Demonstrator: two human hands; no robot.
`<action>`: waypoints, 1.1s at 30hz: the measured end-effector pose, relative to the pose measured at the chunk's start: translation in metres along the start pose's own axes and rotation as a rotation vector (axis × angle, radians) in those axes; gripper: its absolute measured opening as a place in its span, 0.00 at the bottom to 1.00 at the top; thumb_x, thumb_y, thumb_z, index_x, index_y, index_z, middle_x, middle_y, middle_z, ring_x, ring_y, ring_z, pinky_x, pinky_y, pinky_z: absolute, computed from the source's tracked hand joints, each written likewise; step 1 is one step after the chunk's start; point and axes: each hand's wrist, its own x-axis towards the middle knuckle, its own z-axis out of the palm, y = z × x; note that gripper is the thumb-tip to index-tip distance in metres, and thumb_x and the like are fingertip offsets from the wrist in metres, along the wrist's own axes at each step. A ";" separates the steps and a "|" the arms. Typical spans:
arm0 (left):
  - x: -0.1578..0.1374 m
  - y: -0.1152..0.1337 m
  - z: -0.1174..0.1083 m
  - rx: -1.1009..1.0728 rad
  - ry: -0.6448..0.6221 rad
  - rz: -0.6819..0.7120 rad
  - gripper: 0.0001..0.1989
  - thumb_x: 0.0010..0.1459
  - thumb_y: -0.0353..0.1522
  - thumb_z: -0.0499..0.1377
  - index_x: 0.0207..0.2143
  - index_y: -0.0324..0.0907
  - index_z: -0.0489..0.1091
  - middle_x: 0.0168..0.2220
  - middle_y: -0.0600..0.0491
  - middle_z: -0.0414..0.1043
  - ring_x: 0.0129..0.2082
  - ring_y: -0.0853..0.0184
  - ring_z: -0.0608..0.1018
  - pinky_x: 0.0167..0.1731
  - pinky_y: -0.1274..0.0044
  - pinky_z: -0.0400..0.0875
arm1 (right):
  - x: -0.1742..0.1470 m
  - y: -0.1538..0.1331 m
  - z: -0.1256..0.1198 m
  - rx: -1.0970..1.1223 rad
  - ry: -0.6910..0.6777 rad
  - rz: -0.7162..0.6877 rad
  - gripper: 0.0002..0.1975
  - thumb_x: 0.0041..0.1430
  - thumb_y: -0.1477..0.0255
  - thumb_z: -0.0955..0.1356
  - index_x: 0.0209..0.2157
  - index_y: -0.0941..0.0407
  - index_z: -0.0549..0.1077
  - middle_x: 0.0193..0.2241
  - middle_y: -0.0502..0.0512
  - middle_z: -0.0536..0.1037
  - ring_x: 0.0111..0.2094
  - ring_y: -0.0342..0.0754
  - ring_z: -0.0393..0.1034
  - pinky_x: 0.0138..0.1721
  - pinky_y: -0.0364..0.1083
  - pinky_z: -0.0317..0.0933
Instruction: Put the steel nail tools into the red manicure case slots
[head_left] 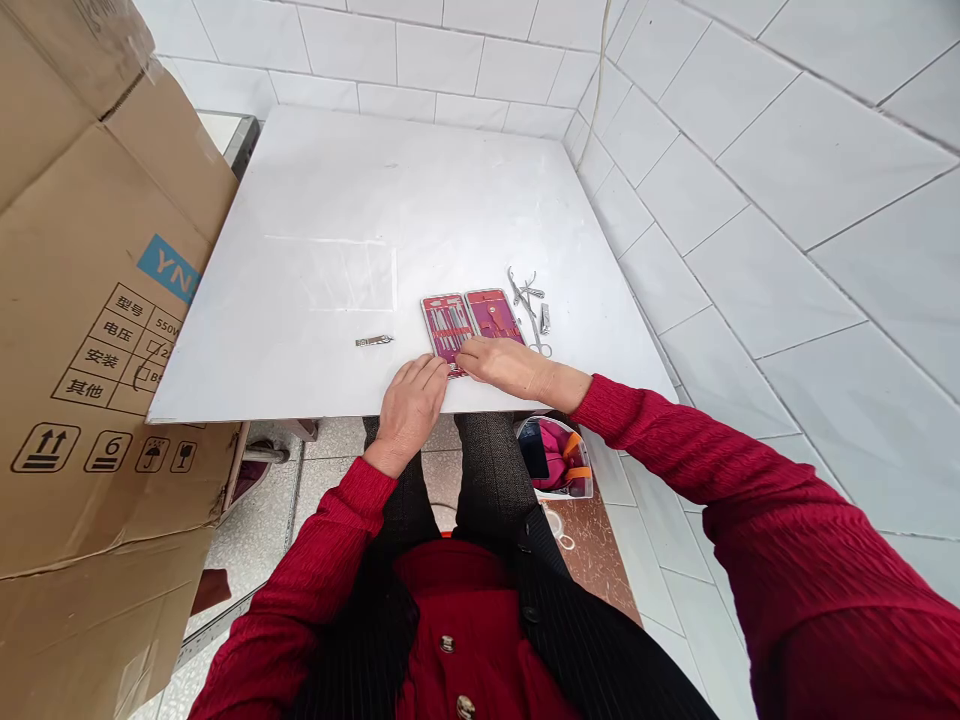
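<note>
An open manicure case with a purple-red lining lies near the front edge of the white table. Slim metal tools sit in its left half; the right half shows a purple panel, partly covered by my right hand. At the case's near left corner, my left hand has its fingers closed against the edge. My right hand reaches across the near side with its fingertips pinched together; what is between them is too small to make out. Left of the case lies a nail clipper. Scissors and another nail clipper lie to its right.
A tall cardboard box stands along the table's left side. White tiled walls border the back and right. Below the table's front edge, a bag with pink and orange contents sits beside my legs. A cable hangs in the corner.
</note>
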 end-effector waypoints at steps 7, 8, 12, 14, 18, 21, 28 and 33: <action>0.000 -0.001 0.002 -0.019 -0.010 -0.017 0.16 0.72 0.29 0.51 0.56 0.39 0.72 0.56 0.43 0.77 0.59 0.56 0.75 0.59 0.61 0.71 | -0.009 -0.002 0.036 0.316 0.309 0.152 0.18 0.75 0.69 0.59 0.45 0.59 0.79 0.43 0.61 0.78 0.43 0.50 0.70 0.46 0.48 0.65; 0.000 -0.001 0.002 -0.021 -0.012 -0.016 0.16 0.72 0.29 0.51 0.56 0.39 0.73 0.56 0.44 0.77 0.60 0.56 0.75 0.59 0.61 0.71 | -0.009 -0.004 0.039 0.337 0.342 0.175 0.19 0.75 0.69 0.59 0.45 0.59 0.79 0.42 0.61 0.78 0.43 0.50 0.70 0.45 0.47 0.65; 0.000 0.000 0.001 0.007 0.000 -0.001 0.15 0.72 0.29 0.51 0.54 0.40 0.74 0.55 0.45 0.78 0.59 0.56 0.75 0.58 0.62 0.71 | -0.010 -0.006 0.040 0.370 0.379 0.212 0.19 0.75 0.68 0.59 0.42 0.58 0.80 0.40 0.59 0.78 0.41 0.49 0.70 0.42 0.46 0.63; 0.000 0.000 0.000 0.024 0.010 0.005 0.14 0.72 0.29 0.52 0.52 0.39 0.75 0.54 0.46 0.78 0.58 0.56 0.76 0.58 0.62 0.71 | -0.009 -0.004 0.033 0.371 0.343 0.190 0.17 0.74 0.69 0.60 0.41 0.58 0.80 0.41 0.59 0.78 0.41 0.49 0.70 0.42 0.46 0.62; -0.001 0.000 0.000 0.026 0.018 0.023 0.14 0.72 0.29 0.52 0.52 0.39 0.75 0.54 0.47 0.78 0.58 0.56 0.76 0.57 0.62 0.72 | 0.007 -0.004 0.008 0.303 0.332 0.220 0.15 0.73 0.70 0.62 0.39 0.58 0.80 0.40 0.59 0.78 0.42 0.50 0.69 0.40 0.46 0.58; -0.001 -0.001 0.001 0.024 0.026 0.030 0.14 0.72 0.28 0.52 0.52 0.39 0.75 0.53 0.45 0.78 0.57 0.56 0.76 0.56 0.61 0.72 | 0.039 -0.011 -0.013 0.263 0.332 0.224 0.15 0.73 0.72 0.61 0.38 0.59 0.79 0.39 0.59 0.78 0.41 0.50 0.68 0.38 0.46 0.55; -0.001 0.000 -0.001 0.046 0.058 0.045 0.11 0.71 0.28 0.53 0.43 0.39 0.76 0.37 0.47 0.79 0.42 0.59 0.79 0.46 0.66 0.75 | 0.120 -0.031 -0.035 0.194 0.146 0.106 0.11 0.70 0.77 0.63 0.40 0.63 0.78 0.43 0.63 0.78 0.42 0.51 0.69 0.37 0.47 0.53; -0.001 0.001 -0.004 0.020 0.030 0.041 0.10 0.71 0.28 0.53 0.42 0.38 0.75 0.37 0.47 0.78 0.42 0.59 0.79 0.46 0.66 0.75 | 0.139 -0.032 -0.031 0.124 0.037 0.073 0.11 0.67 0.82 0.63 0.38 0.66 0.78 0.40 0.68 0.79 0.40 0.52 0.70 0.41 0.49 0.57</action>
